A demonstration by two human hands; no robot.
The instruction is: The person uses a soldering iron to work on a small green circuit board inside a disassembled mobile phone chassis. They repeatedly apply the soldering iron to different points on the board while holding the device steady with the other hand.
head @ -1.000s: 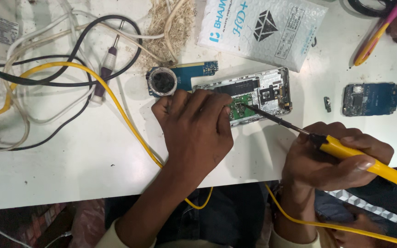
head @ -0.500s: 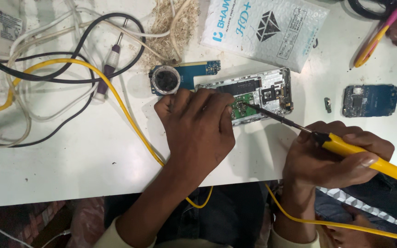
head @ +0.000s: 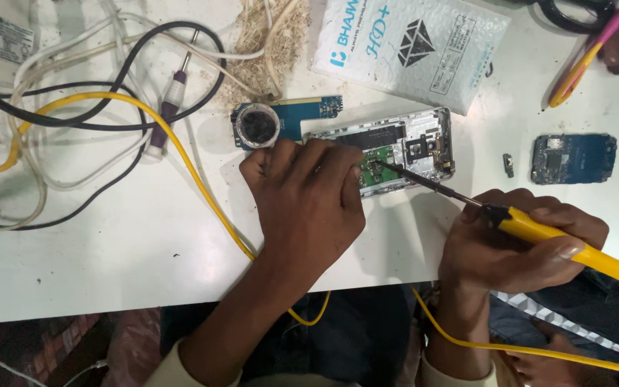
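Phone (head: 406,140) left end under hand, iron handle (head: 582,251) cut off rt

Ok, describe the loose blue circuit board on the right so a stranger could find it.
Start at the white table and go to its right side, past the opened phone. The blue board lies flat there beside a tiny dark part. Unlike the other blue board, it is squarish and carries no round cup.

Bare forearms; pale cream sleeve cuffs; dark trousers.

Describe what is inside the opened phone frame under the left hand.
Inside the phone frame: a green circuit board touched by the soldering iron tip, plus metal parts. The left hand hides its lower left.
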